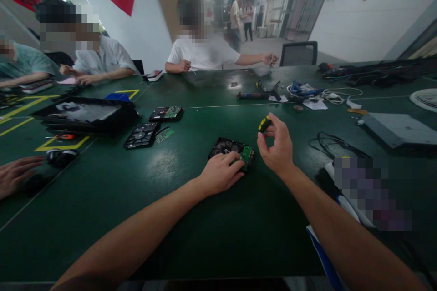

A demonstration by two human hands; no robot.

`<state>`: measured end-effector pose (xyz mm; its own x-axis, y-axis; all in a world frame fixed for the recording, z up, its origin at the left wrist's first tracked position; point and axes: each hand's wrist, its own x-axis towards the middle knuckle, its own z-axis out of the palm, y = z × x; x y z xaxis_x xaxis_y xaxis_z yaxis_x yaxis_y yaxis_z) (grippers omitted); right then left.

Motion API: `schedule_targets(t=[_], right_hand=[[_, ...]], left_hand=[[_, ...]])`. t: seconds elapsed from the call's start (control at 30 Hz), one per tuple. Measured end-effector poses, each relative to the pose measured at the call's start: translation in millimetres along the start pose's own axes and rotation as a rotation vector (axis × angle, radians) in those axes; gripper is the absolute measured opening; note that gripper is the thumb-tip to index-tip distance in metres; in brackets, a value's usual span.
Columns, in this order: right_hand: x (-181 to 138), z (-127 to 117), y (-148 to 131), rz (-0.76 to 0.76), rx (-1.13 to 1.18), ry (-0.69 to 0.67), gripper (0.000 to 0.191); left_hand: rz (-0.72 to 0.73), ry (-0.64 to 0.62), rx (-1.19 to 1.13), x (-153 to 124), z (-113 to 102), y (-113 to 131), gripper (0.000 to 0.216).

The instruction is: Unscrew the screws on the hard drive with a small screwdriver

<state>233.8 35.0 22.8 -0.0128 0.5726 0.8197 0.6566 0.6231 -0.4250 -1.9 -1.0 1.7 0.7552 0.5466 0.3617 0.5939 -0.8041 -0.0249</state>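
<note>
A hard drive (pixel 225 145) with a green circuit board (pixel 246 157) lies on the green table in front of me. My left hand (pixel 221 173) rests over its near side, fingers bent across the drive and touching the board, holding it against the table. In my right hand (pixel 278 148) a small black-and-yellow screwdriver (pixel 264 123) is pinched between thumb and fingers. It is tilted, its handle up and its shaft pointing down toward the board's right edge. The tip is too small to make out, so I cannot tell whether it touches the drive.
Left of the drive lie two more hard drives (pixel 141 135) (pixel 166 113) and a loose circuit board (pixel 165 134). Beyond them stands a black tray (pixel 85 113). A grey metal box (pixel 399 129) and black cables (pixel 336 143) are at right. Several people sit around the table; one hand (pixel 18 173) reaches in at left.
</note>
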Motion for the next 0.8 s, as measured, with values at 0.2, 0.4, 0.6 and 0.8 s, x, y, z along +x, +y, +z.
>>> schedule_targets(t=[0.2,0.4,0.6,0.8], right_hand=[[-1.4,2.7,2.5,0.074,0.068,-0.015,0.071],[-1.8,4.0,6.0,0.125,0.092,-0.01,0.072],[-1.5,3.2,5.7,0.095,0.042,0.005,0.07],[-1.0,3.2,3.6,0.027,0.012,0.03,0.068]], left_hand=[[-0.001,-0.007,-0.007,-0.2,-0.3,-0.2,0.03],[0.003,-0.01,-0.007,-0.5,-0.3,-0.7,0.03],[0.004,-0.002,-0.002,-0.9,0.3,-0.2,0.03],[0.013,0.006,0.007,0.4,-2.0,1.1,0.028]])
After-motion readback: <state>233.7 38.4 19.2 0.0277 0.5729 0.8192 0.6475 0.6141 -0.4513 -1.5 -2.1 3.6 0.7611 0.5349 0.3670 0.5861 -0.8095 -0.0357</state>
